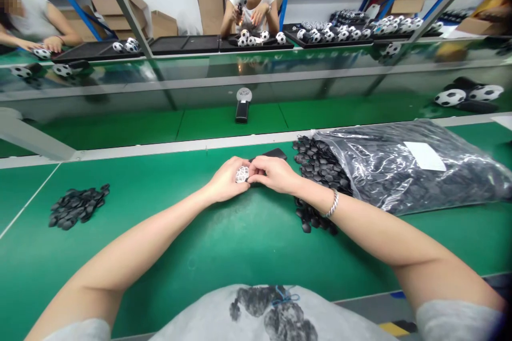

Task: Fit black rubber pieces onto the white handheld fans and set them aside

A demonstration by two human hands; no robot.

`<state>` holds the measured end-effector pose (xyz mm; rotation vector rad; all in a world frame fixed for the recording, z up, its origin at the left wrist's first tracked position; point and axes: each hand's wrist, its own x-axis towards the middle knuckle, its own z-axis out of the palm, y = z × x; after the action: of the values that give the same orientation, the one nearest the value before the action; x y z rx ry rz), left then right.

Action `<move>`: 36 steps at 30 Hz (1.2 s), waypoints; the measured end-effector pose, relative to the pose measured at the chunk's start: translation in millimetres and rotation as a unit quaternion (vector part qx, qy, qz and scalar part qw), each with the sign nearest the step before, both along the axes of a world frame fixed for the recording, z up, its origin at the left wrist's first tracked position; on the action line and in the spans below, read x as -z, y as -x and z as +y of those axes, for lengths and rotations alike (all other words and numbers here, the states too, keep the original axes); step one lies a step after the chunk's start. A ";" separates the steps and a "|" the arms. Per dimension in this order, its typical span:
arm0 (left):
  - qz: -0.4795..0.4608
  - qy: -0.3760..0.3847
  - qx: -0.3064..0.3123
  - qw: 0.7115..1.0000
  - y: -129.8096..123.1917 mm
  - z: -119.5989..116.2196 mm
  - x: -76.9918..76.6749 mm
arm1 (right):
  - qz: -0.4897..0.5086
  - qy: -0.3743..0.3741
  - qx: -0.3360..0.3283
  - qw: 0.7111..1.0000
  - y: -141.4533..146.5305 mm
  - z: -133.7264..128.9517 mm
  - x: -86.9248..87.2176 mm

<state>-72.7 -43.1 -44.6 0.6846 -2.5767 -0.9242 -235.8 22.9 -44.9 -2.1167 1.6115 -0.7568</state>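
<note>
My left hand point(229, 180) is closed around a white openwork ball point(242, 175) with a soccer-ball lattice. A black handle point(275, 154) lies behind my hands and looks joined to the ball, though the join is hidden. My right hand point(272, 173) is pinched at the ball's right side; a dark speck shows by its fingertips, too small to name. Right of my hands, loose black flat pieces point(320, 162) spill from a clear plastic bag point(400, 165). A smaller pile of black pieces point(79, 205) lies on the green table point(224, 256) at the left.
Beyond the table edge point(180, 145), a white lattice ball with a black handle point(242, 109) lies on the green conveyor point(200, 122). Finished-looking soccer-ball units point(468, 96) rest at the right. Across the line, two people work beside black trays point(184, 44) with soccer balls.
</note>
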 end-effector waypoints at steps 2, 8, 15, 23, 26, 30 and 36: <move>0.001 0.011 -0.010 1.000 1.7 2.0 0.8 | 0.005 0.003 0.012 1.000 -2.9 -1.0 1.4; 0.014 0.045 -0.042 0.998 -2.1 -21.4 -2.9 | 0.042 0.028 0.098 0.994 28.0 8.7 -9.1; -0.032 0.120 -0.288 0.949 -5.0 -144.6 -15.4 | 0.284 0.008 0.173 0.943 103.5 32.7 1.5; -0.047 0.163 -0.273 0.947 107.4 -168.4 -11.9 | 0.320 -0.042 0.131 0.938 91.9 32.1 4.1; -0.093 0.057 -0.274 0.956 162.3 -162.7 -1.0 | 0.271 -0.055 0.146 0.950 90.3 37.8 2.3; -0.107 0.006 -0.260 0.960 191.0 -156.5 4.1 | 0.165 -0.055 0.137 0.975 91.5 42.3 1.8; -0.082 -0.031 -0.157 0.984 106.5 -106.5 -15.1 | 0.080 -0.063 0.091 0.991 89.3 41.4 1.3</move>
<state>-179.2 -149.6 -29.5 1.1904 -2.4805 -0.8786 -325.0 64.4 -46.2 -2.0032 1.9044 -0.5345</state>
